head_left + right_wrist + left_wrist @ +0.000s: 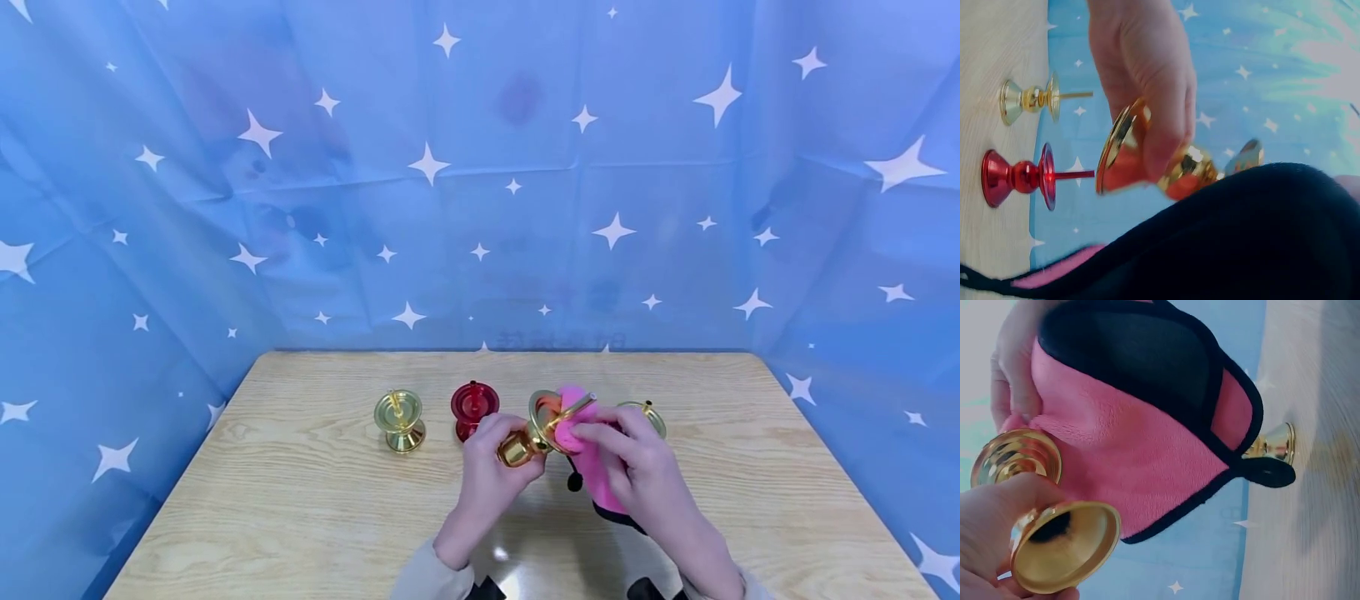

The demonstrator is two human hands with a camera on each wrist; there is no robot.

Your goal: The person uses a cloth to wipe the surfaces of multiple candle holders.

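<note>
red holder (pixel 474 407) beside left hand (pixel 491 467), near table (pixel 300 517) open

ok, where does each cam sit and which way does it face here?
Head: above the table, looking forward and down; both hands and sleeves show.
Left wrist: beneath the left hand, looking up at the gold candlestick and pink cloth.
Right wrist: behind the cloth, facing the left hand.
All three share the held candlestick.

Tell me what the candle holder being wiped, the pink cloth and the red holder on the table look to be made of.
Held candle holder: probably polished metal with a gold finish, given its mirror-like reflections; plated plastic is possible. Pink cloth: soft, fuzzy fabric, likely microfibre, matte nap with stitched black edging. Red holder: glossy metallic red, seemingly lacquered or anodised metal, with sharp highlights.
</note>
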